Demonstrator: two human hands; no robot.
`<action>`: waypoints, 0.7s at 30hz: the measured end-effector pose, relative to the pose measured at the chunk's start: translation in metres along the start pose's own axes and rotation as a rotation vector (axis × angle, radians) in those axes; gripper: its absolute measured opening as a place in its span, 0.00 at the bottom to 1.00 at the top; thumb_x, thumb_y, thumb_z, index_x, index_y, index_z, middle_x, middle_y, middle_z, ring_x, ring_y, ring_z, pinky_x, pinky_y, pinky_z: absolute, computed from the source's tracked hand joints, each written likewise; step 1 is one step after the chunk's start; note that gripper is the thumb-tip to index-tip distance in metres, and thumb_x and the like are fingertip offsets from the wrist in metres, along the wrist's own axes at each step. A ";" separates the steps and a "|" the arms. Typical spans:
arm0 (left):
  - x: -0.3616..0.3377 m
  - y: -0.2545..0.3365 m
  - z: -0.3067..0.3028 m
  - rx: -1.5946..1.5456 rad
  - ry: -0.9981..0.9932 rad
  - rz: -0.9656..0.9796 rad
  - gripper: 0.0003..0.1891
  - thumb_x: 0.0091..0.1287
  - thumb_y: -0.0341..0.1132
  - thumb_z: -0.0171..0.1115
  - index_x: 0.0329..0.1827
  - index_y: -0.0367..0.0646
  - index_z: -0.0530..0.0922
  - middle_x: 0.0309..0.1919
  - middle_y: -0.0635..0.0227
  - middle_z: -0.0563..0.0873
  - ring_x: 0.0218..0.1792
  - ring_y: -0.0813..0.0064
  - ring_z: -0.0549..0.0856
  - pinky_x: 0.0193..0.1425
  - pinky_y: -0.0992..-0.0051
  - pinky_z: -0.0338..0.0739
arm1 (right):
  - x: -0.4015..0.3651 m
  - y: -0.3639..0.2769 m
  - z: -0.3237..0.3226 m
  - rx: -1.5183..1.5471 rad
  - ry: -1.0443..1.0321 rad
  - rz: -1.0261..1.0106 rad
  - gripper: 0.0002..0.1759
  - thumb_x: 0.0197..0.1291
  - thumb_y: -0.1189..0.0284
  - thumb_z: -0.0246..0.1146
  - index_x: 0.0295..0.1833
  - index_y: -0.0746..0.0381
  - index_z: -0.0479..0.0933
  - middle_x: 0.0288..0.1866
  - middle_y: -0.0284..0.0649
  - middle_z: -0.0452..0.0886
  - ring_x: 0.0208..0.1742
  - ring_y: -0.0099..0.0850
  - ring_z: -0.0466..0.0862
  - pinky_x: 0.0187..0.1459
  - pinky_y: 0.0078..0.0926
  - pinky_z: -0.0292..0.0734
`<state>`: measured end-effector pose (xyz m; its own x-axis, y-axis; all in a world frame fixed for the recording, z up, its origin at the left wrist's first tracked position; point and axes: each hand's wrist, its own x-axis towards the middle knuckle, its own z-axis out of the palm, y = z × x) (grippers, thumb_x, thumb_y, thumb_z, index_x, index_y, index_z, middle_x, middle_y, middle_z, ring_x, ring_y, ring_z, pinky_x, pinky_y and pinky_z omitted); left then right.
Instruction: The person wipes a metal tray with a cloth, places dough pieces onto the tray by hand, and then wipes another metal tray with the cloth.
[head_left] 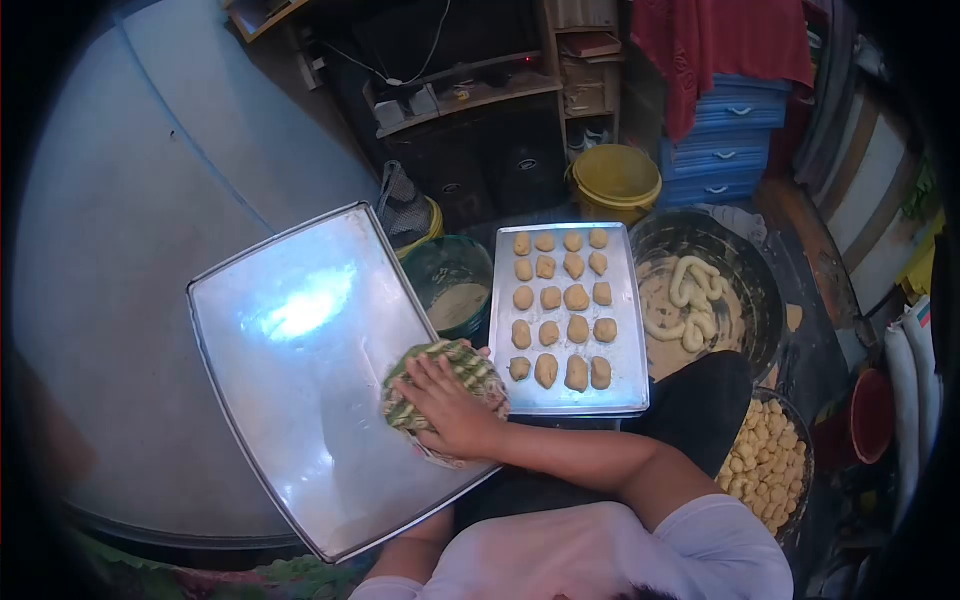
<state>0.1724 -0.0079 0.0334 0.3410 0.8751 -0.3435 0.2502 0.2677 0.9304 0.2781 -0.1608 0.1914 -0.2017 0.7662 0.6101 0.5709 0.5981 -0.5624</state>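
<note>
My right hand (452,405) presses a bunched green patterned cloth (478,372) against the lower right side of a large metal baking tray (330,400). Its fingers are spread over the cloth and keep hold of it. The tray is tilted, and its shiny surface bears no pieces. My left forearm goes beneath the tray's lower edge; the hand itself is hidden. Just to the right, a second metal tray (508,400) carries rows of small dough pieces (576,297).
At right, ropes of dough (697,290) lie in a wide dark basin (765,290); below it a pan holds many dough pieces (770,455). A green tub (480,325) stands between the trays. Behind are a yellow bucket (618,195) and blue drawers (720,150).
</note>
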 end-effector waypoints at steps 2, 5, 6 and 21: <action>0.004 0.008 -0.005 -0.025 0.022 0.016 0.21 0.73 0.45 0.49 0.34 0.33 0.77 0.31 0.63 0.81 0.33 0.72 0.76 0.40 0.69 0.71 | -0.020 0.003 0.000 -0.051 -0.049 0.038 0.44 0.51 0.68 0.61 0.73 0.64 0.52 0.74 0.59 0.49 0.77 0.53 0.46 0.74 0.52 0.37; 0.012 0.012 -0.008 -0.055 0.054 0.040 0.21 0.73 0.45 0.49 0.34 0.33 0.77 0.31 0.63 0.81 0.33 0.72 0.76 0.40 0.69 0.71 | -0.056 0.005 0.016 -0.012 -0.286 -0.119 0.44 0.49 0.70 0.63 0.73 0.64 0.53 0.75 0.58 0.49 0.77 0.51 0.47 0.73 0.52 0.40; 0.014 0.014 -0.007 -0.070 0.067 0.048 0.21 0.73 0.45 0.49 0.34 0.33 0.77 0.31 0.63 0.81 0.33 0.72 0.76 0.40 0.69 0.71 | -0.063 0.003 0.025 -0.011 -0.287 -0.114 0.44 0.49 0.70 0.63 0.73 0.64 0.53 0.75 0.58 0.49 0.77 0.51 0.47 0.73 0.52 0.40; 0.090 0.078 -0.058 -0.302 0.361 0.290 0.21 0.73 0.45 0.49 0.34 0.32 0.77 0.31 0.63 0.81 0.32 0.72 0.76 0.39 0.68 0.71 | 0.068 0.115 -0.041 0.671 0.625 0.469 0.24 0.53 0.81 0.50 0.58 0.65 0.74 0.57 0.47 0.77 0.63 0.38 0.73 0.65 0.31 0.63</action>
<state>0.1700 0.1152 0.0825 0.0118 0.9986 -0.0518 -0.0964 0.0527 0.9940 0.3632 -0.0497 0.1908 0.4869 0.8118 0.3223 -0.1150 0.4254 -0.8977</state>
